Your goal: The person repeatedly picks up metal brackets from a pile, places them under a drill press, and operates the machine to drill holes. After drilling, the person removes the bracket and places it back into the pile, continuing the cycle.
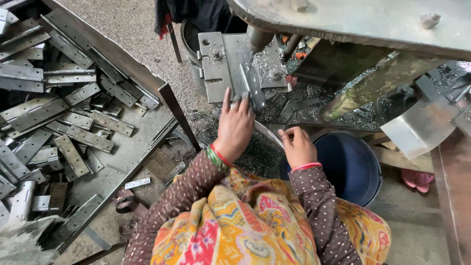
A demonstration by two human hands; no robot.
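From the head view we see our left hand (235, 126), fingers closed over a metal hinge (252, 87) lying on the press plate (223, 64). Our right hand (297, 146) pinches a thin metal strip (269, 134) above the blue bucket (351, 167).

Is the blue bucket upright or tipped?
Upright. The blue bucket has its round mouth facing up toward the camera, beside the right hand. Its inside is dark, so whether it is full or empty cannot be told.
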